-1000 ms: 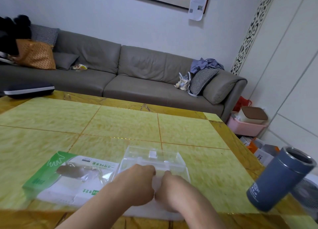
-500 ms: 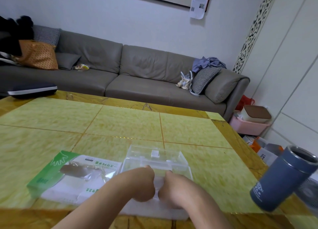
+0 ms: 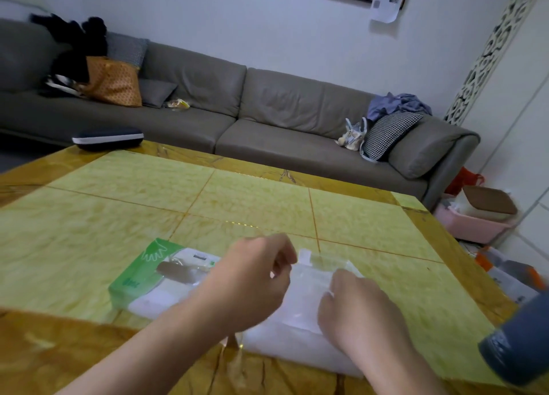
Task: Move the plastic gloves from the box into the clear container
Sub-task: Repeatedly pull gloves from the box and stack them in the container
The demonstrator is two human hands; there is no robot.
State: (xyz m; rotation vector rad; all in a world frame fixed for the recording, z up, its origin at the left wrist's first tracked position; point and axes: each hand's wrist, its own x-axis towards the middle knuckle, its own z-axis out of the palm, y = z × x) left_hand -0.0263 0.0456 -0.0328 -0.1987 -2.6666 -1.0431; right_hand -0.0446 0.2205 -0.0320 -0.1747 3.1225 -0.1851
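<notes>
The far half of the table (image 3: 252,198) lies open, giving wide room beyond the clear container (image 3: 312,293). The box (image 3: 148,279) crowds the container's left side, a dark case (image 3: 108,138) sits at the far left edge, and a blue cylinder (image 3: 517,347) blocks the near right corner.

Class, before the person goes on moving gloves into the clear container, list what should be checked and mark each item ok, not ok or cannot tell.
1. Glove box within reach, beside the left hand: ok.
2. Clear container on the table in front of the person: ok.
3. Container open to take gloves: cannot tell; both hands cover it and the picture is blurred.
4. Right hand steadies the container: ok, it rests on top.
5. Left hand free to fetch gloves: cannot tell; its fingers curl near the container's far edge.
6. Blue cylinder at the table's right edge, away from the hands: ok.
</notes>
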